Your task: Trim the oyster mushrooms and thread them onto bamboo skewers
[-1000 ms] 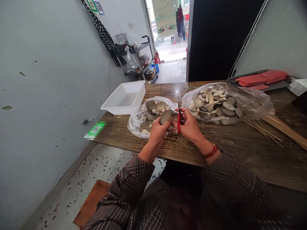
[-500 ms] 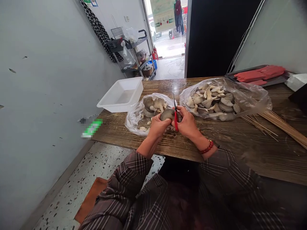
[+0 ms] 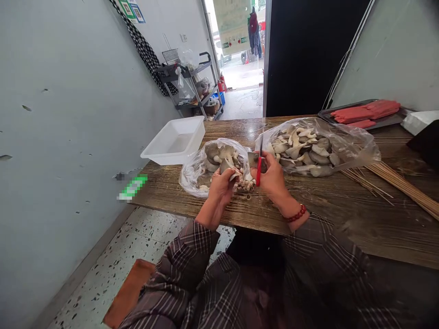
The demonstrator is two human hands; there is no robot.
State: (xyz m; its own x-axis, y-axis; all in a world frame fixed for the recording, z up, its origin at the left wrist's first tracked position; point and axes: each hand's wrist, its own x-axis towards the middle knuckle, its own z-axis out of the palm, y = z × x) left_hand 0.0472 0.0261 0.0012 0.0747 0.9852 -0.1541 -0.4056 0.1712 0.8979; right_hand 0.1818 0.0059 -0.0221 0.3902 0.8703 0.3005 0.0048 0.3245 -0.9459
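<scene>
Between the thumb and fingers of my left hand (image 3: 218, 188) is a pale grey oyster mushroom piece (image 3: 225, 166). My right hand (image 3: 273, 182) grips red-handled scissors (image 3: 259, 172), their blades pointing up and away from me. A darker mushroom piece (image 3: 253, 159) is also held in my right hand, beside the scissors. Under and behind my left hand lies an opened clear plastic bag (image 3: 189, 176) with oyster mushrooms (image 3: 213, 151) on it. Small stem trimmings (image 3: 247, 183) lie between my two hands. Right of my right hand, a second clear bag (image 3: 356, 146) holds many torn mushroom pieces (image 3: 302, 148).
A white plastic tub (image 3: 161, 145) stands at the table's left end. Bamboo skewers (image 3: 401, 185) lie at the right. Behind them, a dark tray (image 3: 325, 116) carries red packages (image 3: 366, 112). A shelf cart (image 3: 192, 84) stands beyond the table, near the doorway.
My hands have moved apart. The mushroom they held together is now in two parts, one in each hand. The scissors have shifted slightly right with my right hand.
</scene>
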